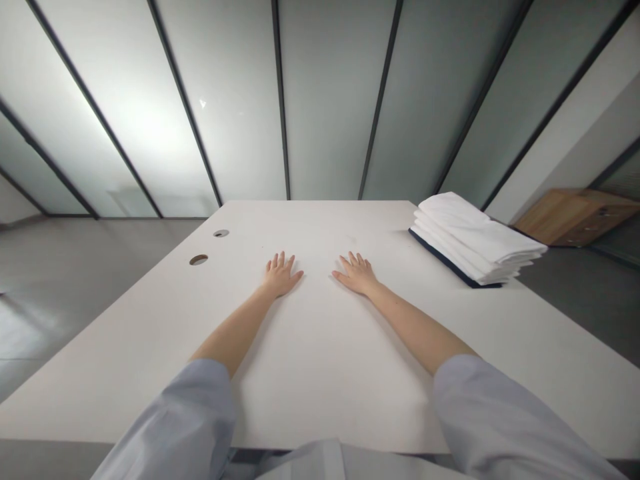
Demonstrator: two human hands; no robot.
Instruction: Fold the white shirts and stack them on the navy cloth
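Note:
My left hand lies flat on the white table, fingers spread and nothing under them that I can see. To its right, a short gap away, my right hand rests palm down on the same surface, its fingers also apart. Both forearms reach forward from grey sleeves. Off to the right of my right hand sits a stack of folded white cloths, piled on a dark navy piece that shows along its lower edge. Neither hand touches the stack.
Two round holes pierce the tabletop at the left, a nearer hole and a farther hole. Behind the table stands a frosted glass partition with dark bars. A wooden cabinet is on the floor at the right.

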